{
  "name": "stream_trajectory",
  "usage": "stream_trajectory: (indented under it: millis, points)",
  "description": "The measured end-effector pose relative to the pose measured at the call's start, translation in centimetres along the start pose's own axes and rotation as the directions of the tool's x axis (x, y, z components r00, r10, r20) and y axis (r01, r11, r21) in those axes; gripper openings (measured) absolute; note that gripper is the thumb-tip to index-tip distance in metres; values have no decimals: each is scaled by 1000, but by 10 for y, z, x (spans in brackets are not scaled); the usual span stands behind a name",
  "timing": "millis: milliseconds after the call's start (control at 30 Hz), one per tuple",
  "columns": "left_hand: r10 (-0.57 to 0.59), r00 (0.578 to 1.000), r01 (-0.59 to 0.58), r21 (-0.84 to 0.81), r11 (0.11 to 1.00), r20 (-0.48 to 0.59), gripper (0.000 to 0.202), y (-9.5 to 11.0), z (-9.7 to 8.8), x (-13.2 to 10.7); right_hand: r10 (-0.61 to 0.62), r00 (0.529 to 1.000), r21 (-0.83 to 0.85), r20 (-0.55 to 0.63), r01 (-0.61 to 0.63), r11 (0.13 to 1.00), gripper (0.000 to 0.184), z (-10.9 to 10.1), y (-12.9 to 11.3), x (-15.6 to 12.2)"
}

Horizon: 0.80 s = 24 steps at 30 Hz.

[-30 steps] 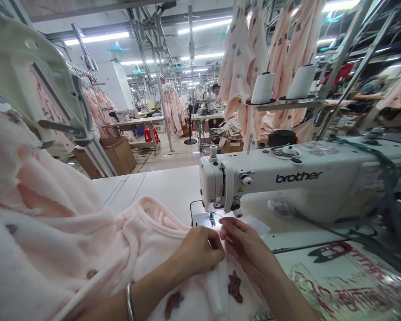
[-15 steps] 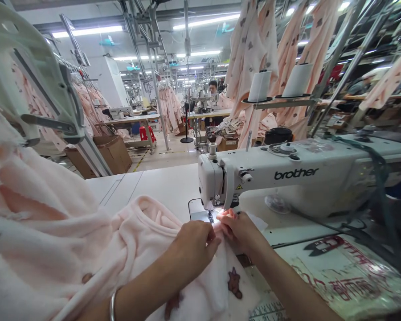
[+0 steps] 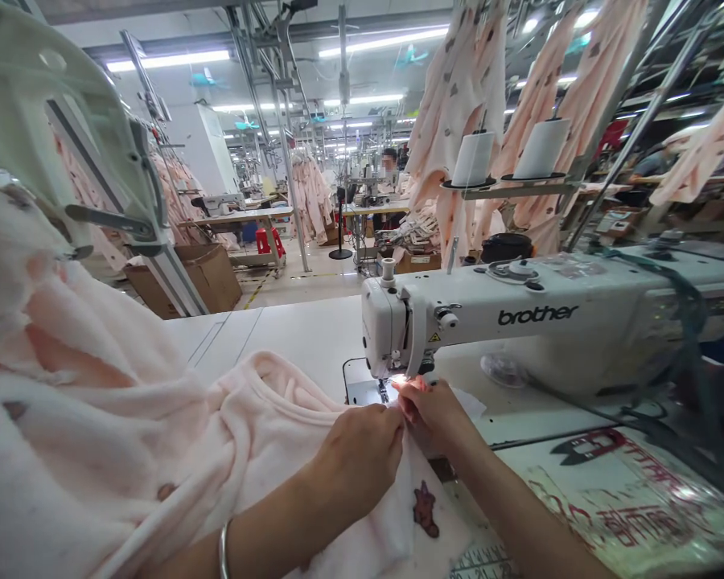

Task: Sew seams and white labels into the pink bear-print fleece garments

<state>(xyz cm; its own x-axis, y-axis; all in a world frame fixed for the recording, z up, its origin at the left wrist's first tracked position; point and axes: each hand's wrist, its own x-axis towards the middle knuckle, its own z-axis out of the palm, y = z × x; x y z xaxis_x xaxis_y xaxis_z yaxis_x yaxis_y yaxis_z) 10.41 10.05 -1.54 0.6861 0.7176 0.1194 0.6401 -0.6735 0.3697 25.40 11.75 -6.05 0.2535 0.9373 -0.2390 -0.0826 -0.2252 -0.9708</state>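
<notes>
A pale pink fleece garment (image 3: 157,434) with small brown bear prints is heaped over the white sewing table (image 3: 302,330) and my lap. My left hand (image 3: 362,450) is closed on the garment's edge just in front of the needle. My right hand (image 3: 438,410) pinches the same edge right under the presser foot (image 3: 386,390) of the white Brother sewing machine (image 3: 519,318). The machine's lamp lights my right fingertips. A silver bangle (image 3: 223,551) is on my left wrist.
Two white thread cones (image 3: 507,153) stand on a rack behind the machine. Pink garments (image 3: 458,104) hang overhead at right. A cardboard box (image 3: 199,277) and a red stool (image 3: 265,240) are on the floor beyond the table. Another person sits at a far machine (image 3: 389,165).
Both hands have pushed the garment's edge forward from in front of the needle to under the presser foot. My right fingertips now sit in the lamp's light.
</notes>
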Motion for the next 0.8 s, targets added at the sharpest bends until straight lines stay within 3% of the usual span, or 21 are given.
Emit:
stream_trajectory:
  millis: [100,167,333,400,500,567,800]
  points:
    - [-50,998,51,5,999,-36,24,-2,-4,0,-9,995,-12,97,10,1000,22,1,-4,-18]
    - [-27,996,23,-38,999,-90,22,-3,-4,1,3,991,0,137,-3,1000,23,-5,-6,-33]
    - [282,947,-304,-138,943,-154,44,-6,8,5,43,986,5,160,-44,999,34,-22,-3,-58]
    - [323,930,-343,-95,935,-177,38,-9,16,9,28,984,-15,174,-26,1000,35,-27,-2,-63]
    - [330,911,-348,-32,937,-248,13,-13,26,14,-14,981,-59,192,26,998,32,-33,-2,-66]
    - [321,909,-346,-55,936,-266,10,-15,30,15,-34,979,-93,203,54,994,29,-37,0,-68]
    - [110,980,-155,-284,946,-169,11,-19,20,13,-136,970,-175,203,173,969,18,-48,8,-63]
